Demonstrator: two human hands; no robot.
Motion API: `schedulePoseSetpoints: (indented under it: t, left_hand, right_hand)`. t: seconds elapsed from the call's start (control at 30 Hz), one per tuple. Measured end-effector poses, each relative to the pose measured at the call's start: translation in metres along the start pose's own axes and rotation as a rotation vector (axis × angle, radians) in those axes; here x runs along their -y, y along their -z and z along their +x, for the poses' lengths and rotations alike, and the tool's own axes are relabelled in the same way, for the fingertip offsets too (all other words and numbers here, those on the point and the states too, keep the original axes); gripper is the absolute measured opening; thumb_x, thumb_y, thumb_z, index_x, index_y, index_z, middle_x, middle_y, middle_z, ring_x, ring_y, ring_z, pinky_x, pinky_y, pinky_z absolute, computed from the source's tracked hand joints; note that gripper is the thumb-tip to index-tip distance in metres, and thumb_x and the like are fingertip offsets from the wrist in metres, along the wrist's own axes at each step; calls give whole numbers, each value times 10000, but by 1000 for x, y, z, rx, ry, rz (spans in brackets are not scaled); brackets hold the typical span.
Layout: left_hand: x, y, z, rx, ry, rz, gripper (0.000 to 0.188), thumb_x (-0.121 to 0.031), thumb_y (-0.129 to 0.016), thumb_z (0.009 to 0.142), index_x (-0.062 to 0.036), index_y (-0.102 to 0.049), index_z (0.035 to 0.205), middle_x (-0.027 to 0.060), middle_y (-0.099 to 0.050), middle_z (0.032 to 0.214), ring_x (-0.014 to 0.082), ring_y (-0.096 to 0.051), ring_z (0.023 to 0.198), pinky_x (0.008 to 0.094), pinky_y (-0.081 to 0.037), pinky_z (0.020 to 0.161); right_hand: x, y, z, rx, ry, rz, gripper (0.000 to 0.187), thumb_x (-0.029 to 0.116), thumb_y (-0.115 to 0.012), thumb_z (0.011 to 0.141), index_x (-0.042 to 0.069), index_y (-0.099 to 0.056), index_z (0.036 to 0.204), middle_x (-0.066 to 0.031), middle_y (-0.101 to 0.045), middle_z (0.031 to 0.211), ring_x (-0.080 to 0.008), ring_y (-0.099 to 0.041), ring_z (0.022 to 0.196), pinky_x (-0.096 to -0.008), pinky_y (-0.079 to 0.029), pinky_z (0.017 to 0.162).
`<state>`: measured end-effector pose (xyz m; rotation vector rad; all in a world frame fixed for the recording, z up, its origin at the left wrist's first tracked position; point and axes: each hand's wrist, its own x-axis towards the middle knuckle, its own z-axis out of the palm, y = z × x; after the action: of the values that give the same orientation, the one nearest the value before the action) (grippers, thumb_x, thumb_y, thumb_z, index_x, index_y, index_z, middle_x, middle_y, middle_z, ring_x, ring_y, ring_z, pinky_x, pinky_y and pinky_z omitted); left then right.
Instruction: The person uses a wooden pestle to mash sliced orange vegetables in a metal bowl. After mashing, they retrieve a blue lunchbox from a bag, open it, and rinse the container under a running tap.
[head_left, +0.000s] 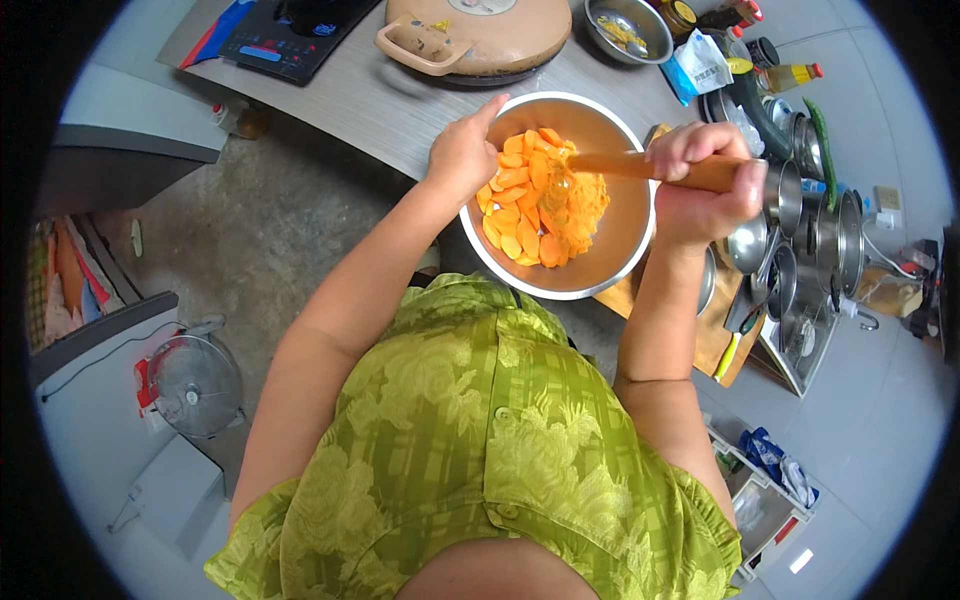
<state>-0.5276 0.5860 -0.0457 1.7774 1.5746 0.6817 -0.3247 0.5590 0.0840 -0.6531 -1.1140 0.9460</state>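
A large metal bowl (pixel 628 222) stands at the near edge of the counter, holding cooked-looking orange slices (pixel 511 196) on its left side and orange mash (pixel 585 215) on its right. Whether the slices are sweet potato or another vegetable, I cannot tell. My left hand (pixel 465 155) grips the bowl's left rim, thumb along the upper edge and the other fingers partly hidden. Wrapped around a wooden rolling pin (pixel 618 165), my right hand (pixel 708 190) holds it slanted over the right rim. Its far end presses into the food, with mash sticking to it.
Behind the bowl sit a beige electric griddle (pixel 480 45) and a black induction cooker (pixel 295 40). A small metal bowl (pixel 628 30) and a white-and-blue packet (pixel 697 68) stand back right. Pots (pixel 850 240), a cutting board (pixel 712 340) and a yellow-handled knife (pixel 728 355) lie rightward.
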Motion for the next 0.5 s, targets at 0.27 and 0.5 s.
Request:
schedulePoseSetpoints:
  t: [0.27, 0.5]
  left_hand:
    - [-9, 6, -2, 7, 21, 5, 609, 11, -539, 738, -174, -495, 1317, 203, -644, 910, 367, -618, 856, 453, -488, 777]
    - [-2, 3, 0, 6, 24, 3, 613, 9, -545, 734, -170, -492, 1318, 200, -642, 933, 365, -615, 876, 448, -488, 785]
  right_hand:
    - [-40, 13, -2, -44, -163, -30, 475, 449, -433, 903, 15, -493, 718, -69, -489, 558, -145, -481, 488, -277, -423, 475]
    - [6, 8, -15, -38, -120, -132, 491, 462, -415, 900, 16, -498, 712, -84, -489, 537, -146, -454, 452, -277, -414, 467]
